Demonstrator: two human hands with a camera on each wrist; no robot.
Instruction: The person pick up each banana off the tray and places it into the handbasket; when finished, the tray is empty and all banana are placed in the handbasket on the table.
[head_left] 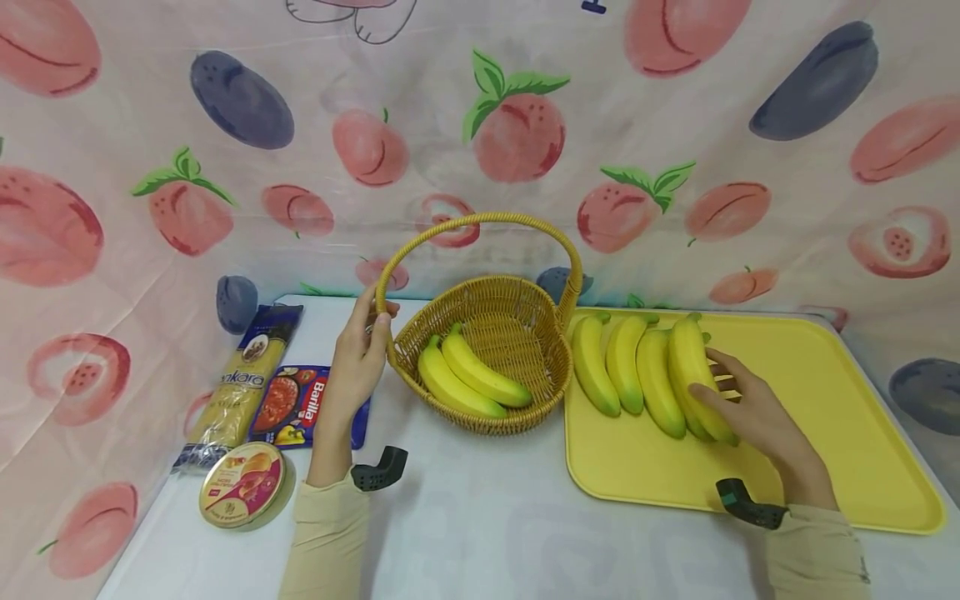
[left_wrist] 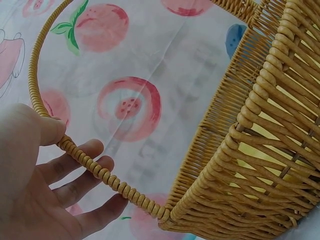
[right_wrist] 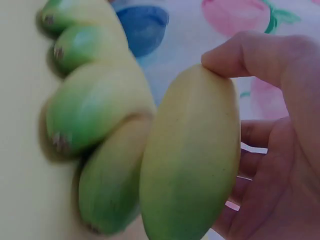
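My left hand [head_left: 358, 354] holds the wicker basket's handle [left_wrist: 107, 176] near its left base, thumb on one side and fingertips on the other. Inside the basket [head_left: 517, 333], two yellow bananas [head_left: 468, 375] with green tips lie side by side at the left. Over the yellow tray [head_left: 817, 400], my right hand [head_left: 757, 408] grips a banana [right_wrist: 192, 155] between thumb and fingers. This banana is raised above its neighbours and partly covers one of them. Several other bananas [head_left: 626, 362] lie in a row on the tray's left part, just right of the basket.
Left of my left arm lie a pasta packet [head_left: 243, 375], a blue Barilla pouch [head_left: 292, 406] and a round tin [head_left: 242, 485]. A fruit-print cloth [head_left: 450, 108] hangs behind the white table [head_left: 480, 517]. The basket's tall handle arches above it.
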